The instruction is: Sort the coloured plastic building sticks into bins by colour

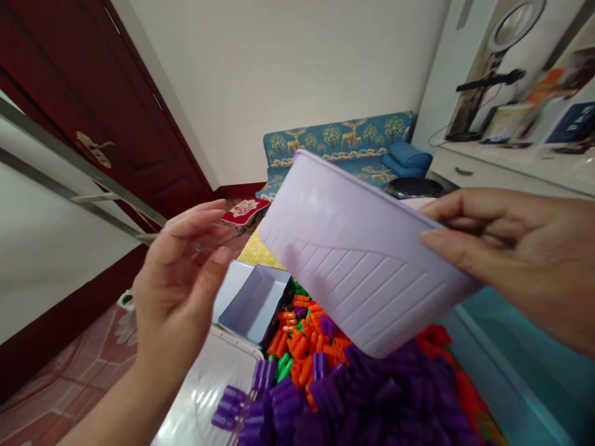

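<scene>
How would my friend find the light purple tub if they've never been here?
Find the blue deer-patterned sofa at the back. In front of it, above a heap of purple and orange plastic pieces, the right hand holds the pale lavender tub by its rim. Slanting ribs set it apart from the open box at lower left.

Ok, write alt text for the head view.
The right hand holds a tilted lilac plastic container by its rim, while the left hand is raised open, apart from it. Below lie purple pieces, orange pieces and an open box.
</scene>
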`<move>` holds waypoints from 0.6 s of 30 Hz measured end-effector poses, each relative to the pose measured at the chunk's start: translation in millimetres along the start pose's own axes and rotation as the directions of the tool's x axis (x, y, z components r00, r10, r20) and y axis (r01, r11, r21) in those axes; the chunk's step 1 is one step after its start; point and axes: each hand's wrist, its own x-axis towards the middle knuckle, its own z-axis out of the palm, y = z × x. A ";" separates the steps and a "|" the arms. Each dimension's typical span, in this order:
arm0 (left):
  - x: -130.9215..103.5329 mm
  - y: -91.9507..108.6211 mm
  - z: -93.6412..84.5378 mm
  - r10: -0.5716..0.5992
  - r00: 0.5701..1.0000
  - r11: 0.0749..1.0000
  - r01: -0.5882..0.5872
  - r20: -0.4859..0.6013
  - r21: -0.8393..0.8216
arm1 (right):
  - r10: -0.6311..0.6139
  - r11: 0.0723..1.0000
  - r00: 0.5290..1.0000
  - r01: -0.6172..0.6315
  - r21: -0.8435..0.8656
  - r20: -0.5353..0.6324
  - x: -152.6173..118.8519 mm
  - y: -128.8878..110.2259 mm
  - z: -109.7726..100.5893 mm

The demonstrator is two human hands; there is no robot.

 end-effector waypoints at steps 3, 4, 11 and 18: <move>-4.1 32.1 12.5 0.056 0.946 0.982 -0.110 0.320 0.153 | -0.331 0.933 0.944 0.323 -0.162 -0.023 1.5 -46.5 16.9; -6.8 39.5 18.6 0.030 0.924 0.985 -0.091 0.381 0.144 | -0.413 0.894 0.910 0.402 -0.198 -0.016 -0.2 -59.0 23.4; -34.2 41.8 46.5 -0.112 0.923 0.994 0.111 0.369 0.025 | -0.496 0.853 0.868 0.483 -0.198 -0.019 -19.2 -92.6 49.6; -13.3 1.9 19.4 -0.192 0.897 0.923 0.028 0.399 0.384 | -0.308 0.951 0.924 0.307 -0.043 -0.228 -92.0 -68.8 48.7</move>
